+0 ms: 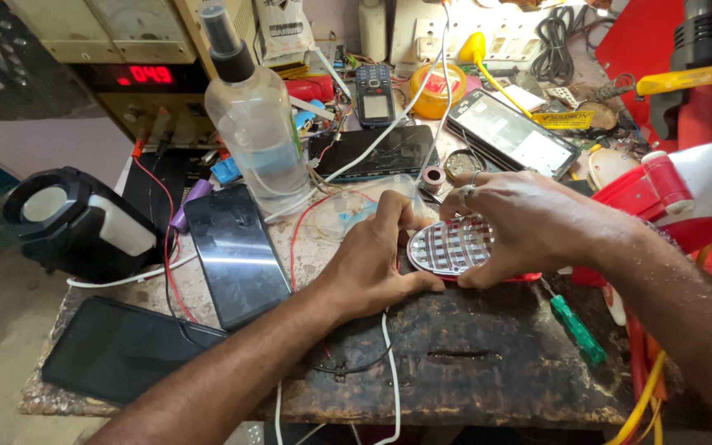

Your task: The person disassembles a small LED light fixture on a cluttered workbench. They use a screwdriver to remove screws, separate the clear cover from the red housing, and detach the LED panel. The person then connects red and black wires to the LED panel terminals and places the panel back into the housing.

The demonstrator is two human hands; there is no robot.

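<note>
An oval silver lamp reflector with a grid of small cells (448, 245) lies mid-tabletop (471, 363), pinched at its left rim by the left hand (372, 264) and cupped from the right by the right hand (529, 224), fingers curled around it. A yellow rectangular label (562, 119) lies behind, beside a yellow round tin (437, 91).

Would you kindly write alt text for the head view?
Both hands, left hand and right hand, hold an oval silver grid reflector over a cluttered workbench. Phones, a spray bottle and a green screwdriver lie around.
</note>
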